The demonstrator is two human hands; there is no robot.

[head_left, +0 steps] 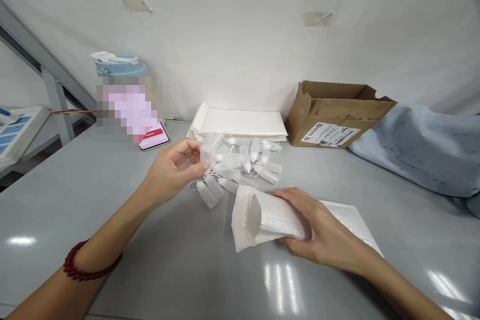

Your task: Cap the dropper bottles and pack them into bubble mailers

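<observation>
My left hand (176, 167) is closed on a small translucent plastic bottle (206, 155), pinched between thumb and fingers at the left edge of a pile. That pile holds several similar small dropper bottles (230, 162), some with thin white loops, lying loose on the grey table (157, 250). In my right hand (313, 225) is a white bubble mailer (283, 214), squeezed so that its mouth gapes toward the left. Another white bubble mailer (352, 217) lies flat on the table, partly hidden under my right hand and forearm.
Behind the bottles lies a stack of white mailers (243, 122). An open cardboard box (337, 115) with a label stands at the back right, beside a light blue speckled cloth (416, 145). A phone (155, 137) and a blue-lidded container (120, 66) are at the back left, partly blurred out.
</observation>
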